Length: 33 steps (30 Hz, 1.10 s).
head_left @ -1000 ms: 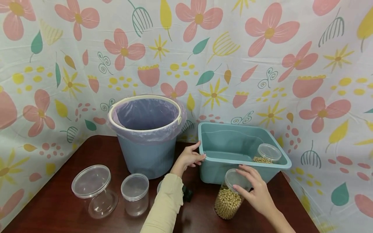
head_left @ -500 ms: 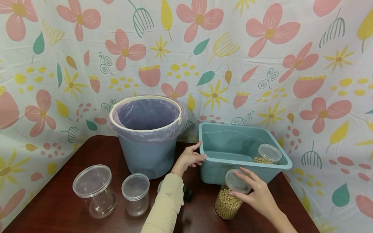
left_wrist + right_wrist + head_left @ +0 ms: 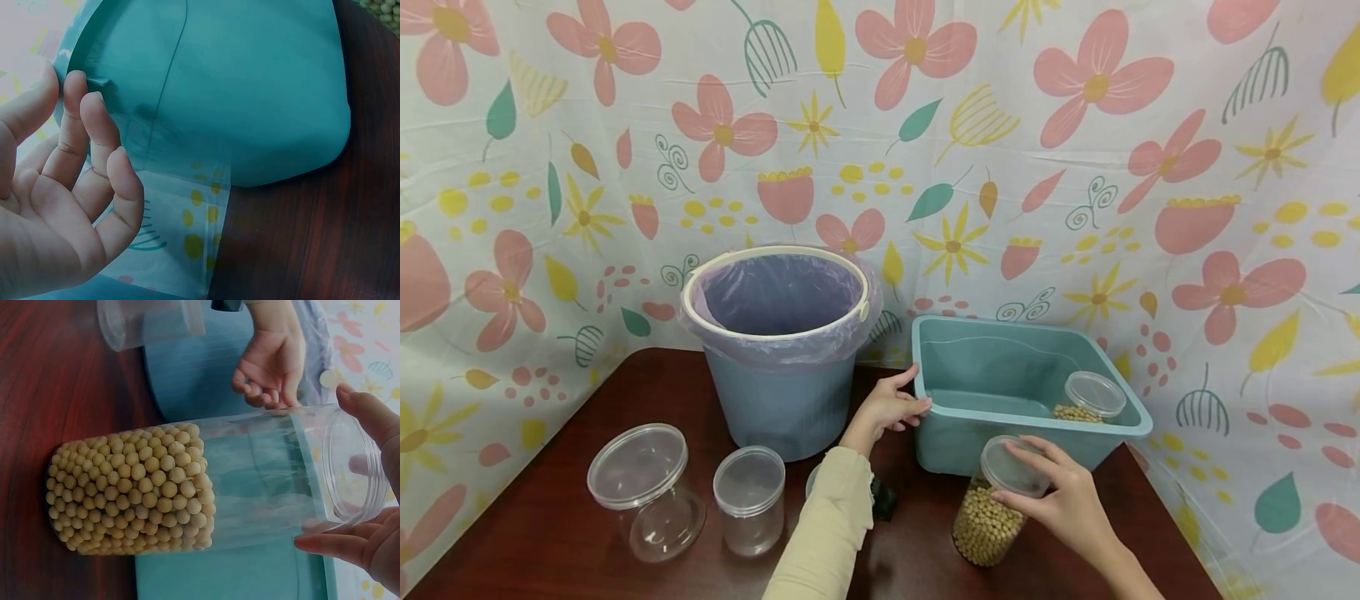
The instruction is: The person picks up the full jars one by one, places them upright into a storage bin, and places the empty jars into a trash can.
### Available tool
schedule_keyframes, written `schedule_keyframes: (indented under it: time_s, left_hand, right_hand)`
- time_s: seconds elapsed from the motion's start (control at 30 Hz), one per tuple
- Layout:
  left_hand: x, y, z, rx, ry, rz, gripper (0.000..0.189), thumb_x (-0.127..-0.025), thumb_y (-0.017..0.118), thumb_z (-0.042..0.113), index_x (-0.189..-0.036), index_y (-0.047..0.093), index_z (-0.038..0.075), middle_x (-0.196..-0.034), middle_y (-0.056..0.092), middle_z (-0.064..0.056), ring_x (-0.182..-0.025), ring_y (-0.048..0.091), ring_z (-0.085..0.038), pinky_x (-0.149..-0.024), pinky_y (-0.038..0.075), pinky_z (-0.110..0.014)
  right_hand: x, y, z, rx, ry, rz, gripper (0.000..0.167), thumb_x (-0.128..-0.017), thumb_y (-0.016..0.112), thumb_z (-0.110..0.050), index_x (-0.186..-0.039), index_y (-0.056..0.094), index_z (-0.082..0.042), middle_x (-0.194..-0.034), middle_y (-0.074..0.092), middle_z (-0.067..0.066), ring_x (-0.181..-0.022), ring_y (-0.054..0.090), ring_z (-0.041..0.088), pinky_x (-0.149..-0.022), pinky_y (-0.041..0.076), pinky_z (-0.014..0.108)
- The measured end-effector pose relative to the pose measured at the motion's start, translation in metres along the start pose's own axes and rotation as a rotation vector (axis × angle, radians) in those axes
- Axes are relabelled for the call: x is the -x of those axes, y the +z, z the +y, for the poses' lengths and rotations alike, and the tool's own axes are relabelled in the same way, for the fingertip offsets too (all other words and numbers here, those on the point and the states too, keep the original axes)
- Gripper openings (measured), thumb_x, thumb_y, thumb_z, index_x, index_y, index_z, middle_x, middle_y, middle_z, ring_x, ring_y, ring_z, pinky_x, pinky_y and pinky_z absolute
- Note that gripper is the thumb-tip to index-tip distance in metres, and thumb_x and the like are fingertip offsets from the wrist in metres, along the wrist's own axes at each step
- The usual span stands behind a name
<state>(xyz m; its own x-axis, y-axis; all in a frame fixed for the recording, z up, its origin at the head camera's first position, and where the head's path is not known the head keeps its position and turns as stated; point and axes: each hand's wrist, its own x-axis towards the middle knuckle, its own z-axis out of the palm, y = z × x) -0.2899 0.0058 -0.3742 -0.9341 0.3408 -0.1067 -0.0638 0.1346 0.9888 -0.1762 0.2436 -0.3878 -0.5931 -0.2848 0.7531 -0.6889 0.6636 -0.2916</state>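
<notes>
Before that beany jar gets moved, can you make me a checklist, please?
1. Right hand on the lid of the bean jar: ok.
2. Lid on top of the jar: ok.
3. Lid screwed tight: cannot tell.
4. Left hand touching the tub: ok.
5. Room inside the tub beside the second jar: ok.
6. Bean jar inside the tub: not ok, it's outside.

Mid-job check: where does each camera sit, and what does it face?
Head: worn on the head, looking forward and down at the table, teal tub and bean jar; left hand, right hand and a sleeve show.
Left wrist: worn on that wrist, facing the teal tub; the left hand shows.
Right wrist: worn on that wrist, facing the bean jar; both hands show.
Shared: head and right wrist both show bean jar and both hands.
</notes>
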Motion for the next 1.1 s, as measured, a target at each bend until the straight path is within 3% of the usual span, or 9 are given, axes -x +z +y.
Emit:
schedule_keyframes:
  time_s: [0.33, 0.6, 0.7, 0.87, 1.1]
  left_hand:
    - [-0.001, 0.000, 0.001, -0.001, -0.006, 0.002, 0.068, -0.082, 0.066, 0.016, -0.140, 0.031, 0.026, -0.074, 0.065, -0.004, -0.060, 0.059, -0.014, -0.046, 0.040, -0.024]
    - [0.022, 0.000, 0.022, -0.015, -0.014, -0.015, 0.066, -0.085, 0.062, 0.012, -0.141, 0.028, 0.018, -0.084, 0.066, -0.014, -0.075, 0.061, -0.030, -0.050, 0.042, -0.027]
    - [0.024, 0.000, 0.024, -0.013, -0.016, -0.012, 0.066, -0.085, 0.062, 0.012, -0.141, 0.028, 0.018, -0.085, 0.065, -0.015, -0.074, 0.061, -0.029, -0.049, 0.041, -0.025]
    - [0.013, -0.001, 0.013, 0.006, -0.010, -0.007, 0.067, -0.083, 0.064, 0.014, -0.141, 0.029, 0.021, -0.080, 0.066, -0.011, -0.064, 0.060, -0.019, -0.047, 0.041, -0.024]
    - [-0.002, 0.001, -0.001, 0.001, -0.010, 0.024, 0.067, -0.082, 0.066, 0.015, -0.139, 0.033, 0.026, -0.075, 0.065, -0.005, -0.058, 0.058, -0.014, -0.045, 0.041, -0.024]
  right_hand:
    - [-0.009, -0.012, -0.001, -0.025, 0.041, 0.028, 0.052, -0.050, 0.086, -0.010, -0.098, 0.069, -0.005, -0.104, 0.058, 0.009, -0.096, 0.051, 0.008, -0.060, 0.043, 0.014]
    - [-0.020, -0.024, -0.004, -0.025, 0.046, 0.084, 0.054, -0.043, 0.086, -0.002, -0.095, 0.069, -0.001, -0.101, 0.059, 0.011, -0.098, 0.050, 0.002, -0.059, 0.041, 0.013]
    - [-0.027, -0.029, -0.007, -0.030, 0.056, 0.097, 0.054, -0.041, 0.085, 0.004, -0.093, 0.068, 0.003, -0.100, 0.058, 0.014, -0.094, 0.049, 0.000, -0.055, 0.039, 0.013]
    - [-0.035, -0.038, -0.010, -0.036, 0.064, 0.129, 0.055, -0.039, 0.082, 0.013, -0.092, 0.067, 0.006, -0.098, 0.057, 0.017, -0.091, 0.049, -0.001, -0.049, 0.035, 0.016]
    - [-0.045, -0.050, -0.004, -0.111, 0.010, 0.190, 0.052, -0.042, 0.083, 0.009, -0.091, 0.068, 0.006, -0.097, 0.058, 0.017, -0.088, 0.052, 0.004, -0.047, 0.034, 0.013]
